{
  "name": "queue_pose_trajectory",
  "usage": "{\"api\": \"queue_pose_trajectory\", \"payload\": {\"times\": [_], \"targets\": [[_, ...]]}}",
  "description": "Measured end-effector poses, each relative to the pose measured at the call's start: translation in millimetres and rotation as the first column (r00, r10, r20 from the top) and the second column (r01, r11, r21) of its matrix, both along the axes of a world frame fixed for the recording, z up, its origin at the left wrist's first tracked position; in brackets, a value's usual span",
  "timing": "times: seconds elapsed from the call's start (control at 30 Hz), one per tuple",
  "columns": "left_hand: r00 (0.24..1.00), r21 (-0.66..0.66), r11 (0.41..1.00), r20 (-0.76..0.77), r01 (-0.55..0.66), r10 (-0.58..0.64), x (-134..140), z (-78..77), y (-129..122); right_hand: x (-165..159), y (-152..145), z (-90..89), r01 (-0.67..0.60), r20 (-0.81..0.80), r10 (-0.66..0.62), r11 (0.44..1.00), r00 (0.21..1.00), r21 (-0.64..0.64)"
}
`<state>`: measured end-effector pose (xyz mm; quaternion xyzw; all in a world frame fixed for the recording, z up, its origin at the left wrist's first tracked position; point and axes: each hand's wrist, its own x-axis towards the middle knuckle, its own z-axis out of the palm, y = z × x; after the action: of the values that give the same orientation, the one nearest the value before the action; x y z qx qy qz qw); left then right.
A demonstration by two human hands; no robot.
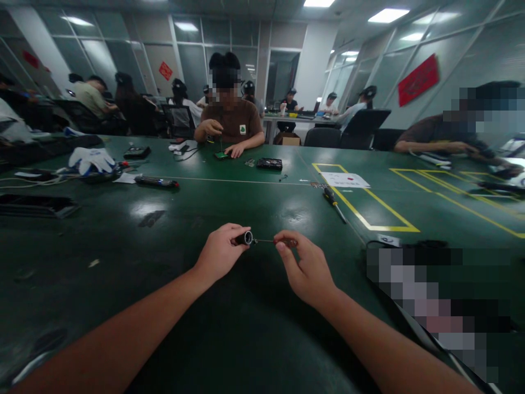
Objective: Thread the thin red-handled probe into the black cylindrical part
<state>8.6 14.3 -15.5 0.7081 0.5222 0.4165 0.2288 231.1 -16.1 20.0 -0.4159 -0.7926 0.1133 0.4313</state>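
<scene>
My left hand (221,251) is closed around a small black cylinder with a silver rim (245,238), held just above the green table (172,230). My right hand (305,268) pinches the dark red handle of a thin screwdriver (283,241). Its metal shaft points left, and the tip meets the open end of the cylinder. Both hands hover near the table's front middle, close together.
A black and yellow screwdriver (334,203) lies ahead to the right, beside yellow tape lines (369,210) and a white paper (344,179). White gloves (91,160), cables and a black tool (156,181) lie far left. A person sits opposite working on a small green board (221,155).
</scene>
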Motion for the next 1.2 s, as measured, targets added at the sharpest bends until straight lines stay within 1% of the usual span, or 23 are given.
{"api": "queue_pose_trajectory", "payload": {"times": [0.07,0.17,0.27,0.33,0.4,0.47,0.53,0.6,0.67,0.77,0.87,0.97,1.07,1.2], "targets": [[1.0,0.003,1.0,-0.021,-0.012,0.012,-1,1.1,0,1,1,-1.5,0.008,-0.007,-0.008,0.999,1.0,-0.033],[0.994,0.004,0.998,-0.093,-0.058,0.058,-2,5.1,-1,1,4,-3.8,0.023,-0.015,-0.025,0.995,1.0,-0.097],[0.983,0.074,0.993,-0.147,-0.097,0.107,-3,8.6,-1,1,6,-4.4,0.044,-0.032,-0.048,0.991,0.998,-0.126],[0.982,0.128,0.986,-0.141,-0.106,0.124,-4,9.7,0,1,7,-3.7,0.053,-0.047,-0.06,0.99,0.997,-0.127],[0.99,0.136,0.985,-0.082,-0.106,0.118,-5,10.3,1,2,7,-2.8,0.058,-0.055,-0.065,0.99,0.996,-0.126],[0.995,0.124,0.988,-0.017,-0.092,0.094,-5,11.2,1,2,7,-2.2,0.058,-0.053,-0.065,0.99,0.996,-0.125],[0.998,0.128,0.99,-0.016,-0.065,0.067,-5,13.1,0,2,7,-2.2,0.056,-0.051,-0.062,0.991,0.997,-0.125],[0.997,0.141,0.99,-0.073,-0.025,0.036,-6,16.0,-1,2,6,-2.4,0.053,-0.055,-0.06,0.991,0.997,-0.122],[0.988,0.123,0.992,-0.153,0.038,-0.019,-7,19.4,-2,3,6,-2.2,0.051,-0.059,-0.058,0.992,0.997,-0.118],[0.955,0.025,0.99,-0.269,0.141,-0.129,-8,24.0,-4,2,6,-1.4,0.047,-0.061,-0.054,0.992,0.997,-0.115],[0.906,-0.059,0.979,-0.373,0.194,-0.202,-10,26.1,-5,2,5,-0.7,0.044,-0.066,-0.052,0.992,0.996,-0.118],[0.853,-0.094,0.969,-0.46,0.228,-0.245,-10,23.5,-6,1,5,-0.5,0.039,-0.07,-0.047,0.992,0.996,-0.12],[0.809,-0.127,0.962,-0.521,0.243,-0.273,-8,17.0,-4,1,5,-0.1,0.04,-0.064,-0.048,0.993,0.997,-0.113],[0.794,-0.147,0.967,-0.553,0.207,-0.254,-4,10.2,-2,0,4,0.8,0.043,-0.055,-0.049,0.993,0.997,-0.111]]}}
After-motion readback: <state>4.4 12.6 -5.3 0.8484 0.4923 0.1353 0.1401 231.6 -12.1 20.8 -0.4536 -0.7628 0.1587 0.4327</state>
